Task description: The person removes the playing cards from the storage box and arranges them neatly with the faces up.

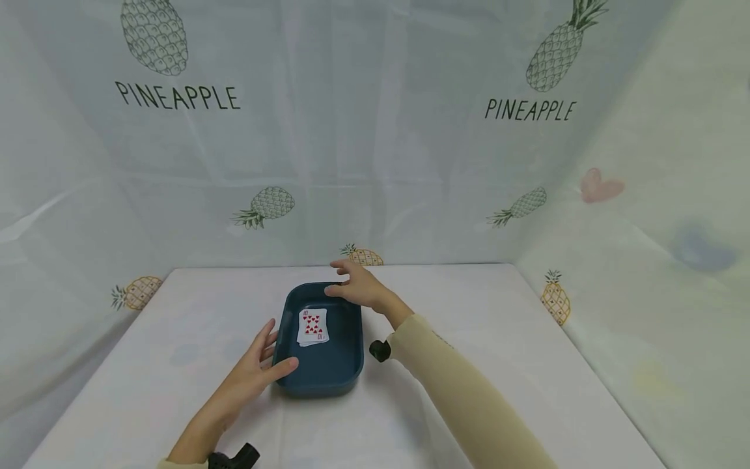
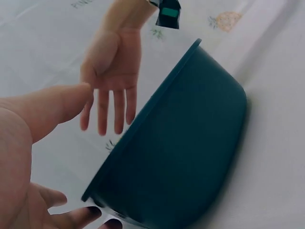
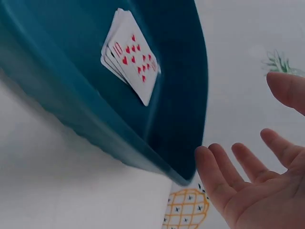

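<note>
A dark teal rectangular tray sits on the white table, with a small stack of playing cards lying in it. The ten of hearts faces up on top, and the cards under it fan out slightly in the right wrist view. My left hand is at the tray's near left side, its thumb over the rim and its fingers spread outside. At the far right corner is my right hand, fingers extended. In the right wrist view, its fingertips are right by the rim; contact is hard to tell.
A white cloth with pineapple prints hangs behind the table and down its sides. Each wrist wears a black device, such as the right wrist's camera.
</note>
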Demonstrator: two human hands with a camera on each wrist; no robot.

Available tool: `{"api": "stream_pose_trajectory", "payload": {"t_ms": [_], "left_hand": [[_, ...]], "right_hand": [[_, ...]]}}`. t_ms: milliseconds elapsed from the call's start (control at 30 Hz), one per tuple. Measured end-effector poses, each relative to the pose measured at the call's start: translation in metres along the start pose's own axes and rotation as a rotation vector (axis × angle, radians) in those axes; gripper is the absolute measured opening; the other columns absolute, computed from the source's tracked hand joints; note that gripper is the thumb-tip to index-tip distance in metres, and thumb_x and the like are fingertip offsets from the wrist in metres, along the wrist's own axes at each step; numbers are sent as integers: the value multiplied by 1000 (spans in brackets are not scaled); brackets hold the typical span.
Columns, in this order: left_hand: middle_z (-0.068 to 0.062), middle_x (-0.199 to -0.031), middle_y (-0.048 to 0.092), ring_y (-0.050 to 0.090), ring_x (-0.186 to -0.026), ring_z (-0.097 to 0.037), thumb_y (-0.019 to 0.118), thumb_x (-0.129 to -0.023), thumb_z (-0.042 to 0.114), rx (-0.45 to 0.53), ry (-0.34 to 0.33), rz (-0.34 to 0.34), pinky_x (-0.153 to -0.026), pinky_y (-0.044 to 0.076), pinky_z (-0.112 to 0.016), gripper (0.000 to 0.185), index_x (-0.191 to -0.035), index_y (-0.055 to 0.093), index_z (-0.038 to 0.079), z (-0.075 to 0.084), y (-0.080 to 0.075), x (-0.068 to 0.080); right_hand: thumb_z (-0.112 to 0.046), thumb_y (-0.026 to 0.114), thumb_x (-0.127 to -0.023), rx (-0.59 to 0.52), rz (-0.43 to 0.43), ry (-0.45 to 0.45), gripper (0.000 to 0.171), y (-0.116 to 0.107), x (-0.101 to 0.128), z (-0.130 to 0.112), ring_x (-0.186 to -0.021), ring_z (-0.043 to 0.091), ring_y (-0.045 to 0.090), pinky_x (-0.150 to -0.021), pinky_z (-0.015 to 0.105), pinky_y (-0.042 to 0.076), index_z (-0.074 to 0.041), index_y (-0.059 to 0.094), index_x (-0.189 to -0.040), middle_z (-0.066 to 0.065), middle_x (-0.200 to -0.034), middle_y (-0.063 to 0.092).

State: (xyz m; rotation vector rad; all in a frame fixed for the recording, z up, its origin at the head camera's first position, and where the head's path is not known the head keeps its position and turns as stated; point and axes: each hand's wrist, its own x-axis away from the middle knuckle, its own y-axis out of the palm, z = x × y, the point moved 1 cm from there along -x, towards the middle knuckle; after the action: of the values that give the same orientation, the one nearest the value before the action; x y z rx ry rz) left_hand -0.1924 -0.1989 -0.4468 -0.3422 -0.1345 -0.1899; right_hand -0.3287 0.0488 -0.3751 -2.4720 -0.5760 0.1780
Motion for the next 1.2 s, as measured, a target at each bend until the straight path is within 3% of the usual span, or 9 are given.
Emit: {"api": "stream_pose_trajectory", "payload": {"t_ms": [367,533,833,1033,1200], "left_hand": [[-28,-172,17,27,-154,-57,83,-93,40,-20,-47,-29,-113,36,-75,115,-173,2,20,-9,5,1],[-29,-172,17,35,-148,-59,85,-91,42,-30,-23,-32,-111,41,-73,118,-173,2,20,-12,6,-1],[-26,-173,11,35,-149,-58,87,-89,40,-29,-15,-33,-112,42,-70,120,-173,2,23,-15,7,-2],[-24,-173,10,38,-149,-56,88,-88,39,-21,-19,-34,-113,43,-68,120,-173,4,26,-18,7,-1],[-26,-172,11,37,-148,-58,87,-89,39,-20,1,-41,-111,44,-69,120,-173,1,24,-20,5,1]], "right_hand": [[-28,75,-99,87,-122,3,69,19,-7,3,-145,36,50,-117,53,44,-11,47,-159,19,-159,50],[-28,76,-97,160,-151,-4,71,24,-7,2,-143,37,52,-117,53,45,-9,47,-159,20,-156,52],[-29,75,-95,309,-244,7,74,31,-12,-1,-145,33,51,-119,49,43,-9,46,-160,19,-157,53],[-34,79,-94,445,-281,4,75,38,-13,1,-136,25,55,-116,43,46,-12,48,-159,15,-155,54],[-39,80,-94,489,-300,-14,78,45,-14,5,-127,20,56,-115,42,48,-12,48,-160,15,-154,52]]}}
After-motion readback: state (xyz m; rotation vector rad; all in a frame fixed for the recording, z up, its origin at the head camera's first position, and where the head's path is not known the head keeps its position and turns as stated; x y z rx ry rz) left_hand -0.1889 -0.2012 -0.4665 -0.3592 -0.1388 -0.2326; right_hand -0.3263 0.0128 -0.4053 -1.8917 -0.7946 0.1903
